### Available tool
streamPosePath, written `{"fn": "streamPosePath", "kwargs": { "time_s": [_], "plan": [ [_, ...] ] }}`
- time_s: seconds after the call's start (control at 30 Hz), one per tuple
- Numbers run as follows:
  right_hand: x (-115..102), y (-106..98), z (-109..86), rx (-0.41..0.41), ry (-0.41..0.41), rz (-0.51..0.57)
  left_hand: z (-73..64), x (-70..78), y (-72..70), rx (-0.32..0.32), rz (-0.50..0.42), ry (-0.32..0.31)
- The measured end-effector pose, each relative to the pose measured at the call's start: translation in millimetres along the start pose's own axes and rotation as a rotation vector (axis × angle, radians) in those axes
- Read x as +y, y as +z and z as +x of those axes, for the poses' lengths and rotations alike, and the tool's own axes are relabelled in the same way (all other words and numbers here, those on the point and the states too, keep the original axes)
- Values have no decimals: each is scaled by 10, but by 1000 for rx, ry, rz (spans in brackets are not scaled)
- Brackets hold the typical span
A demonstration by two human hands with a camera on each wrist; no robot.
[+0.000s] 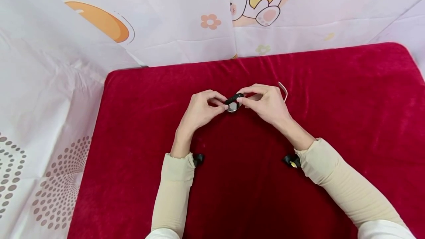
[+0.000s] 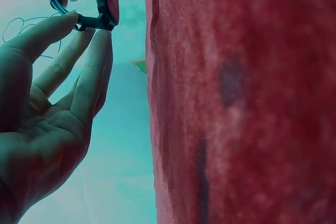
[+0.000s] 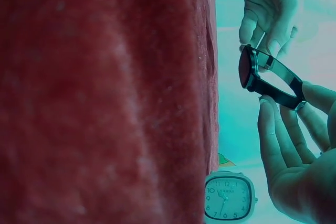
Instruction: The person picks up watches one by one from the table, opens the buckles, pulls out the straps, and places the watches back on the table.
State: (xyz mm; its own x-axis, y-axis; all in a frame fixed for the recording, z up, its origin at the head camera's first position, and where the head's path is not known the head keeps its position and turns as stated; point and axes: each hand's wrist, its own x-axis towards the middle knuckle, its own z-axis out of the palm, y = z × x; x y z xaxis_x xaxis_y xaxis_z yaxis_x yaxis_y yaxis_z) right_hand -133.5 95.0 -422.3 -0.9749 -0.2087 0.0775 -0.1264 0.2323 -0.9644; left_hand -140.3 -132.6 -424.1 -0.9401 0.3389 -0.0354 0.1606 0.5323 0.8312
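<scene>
A deep red velvety cloth covers the tabletop, its far corners rounded, with shallow creases and a nap that looks darker between the forearms. Behind it and along the left side hangs a whitish sheet printed with a cartoon animal hugging a yellow heart, pale flowers, an orange shape and, at lower left, rings of brown dots. The black watch is held up above the far half of the cloth, near the middle, its strap bent round into a loop, as both wrist views show. The left hand pinches one side of it between thumb and fingertips; the right hand pinches the other the same way, so neither is opened wide. A second watch, a square-faced watch with a pale case and dark numerals, shows below the right hand in the right wrist view. From the head view, a pale strap rises just behind the right hand, which blocks whatever it joins. Beige sleeves cover the forearms, and a small black device sits at the left cuff, with a similar one at the right.
</scene>
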Motion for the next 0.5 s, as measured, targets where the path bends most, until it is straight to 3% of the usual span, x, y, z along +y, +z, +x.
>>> {"fn": "streamPosePath", "kwargs": {
  "time_s": [0.5],
  "plan": [
    [91,-31,30,17,8,5,9,9,8,-33,2,-17]
  ]
}}
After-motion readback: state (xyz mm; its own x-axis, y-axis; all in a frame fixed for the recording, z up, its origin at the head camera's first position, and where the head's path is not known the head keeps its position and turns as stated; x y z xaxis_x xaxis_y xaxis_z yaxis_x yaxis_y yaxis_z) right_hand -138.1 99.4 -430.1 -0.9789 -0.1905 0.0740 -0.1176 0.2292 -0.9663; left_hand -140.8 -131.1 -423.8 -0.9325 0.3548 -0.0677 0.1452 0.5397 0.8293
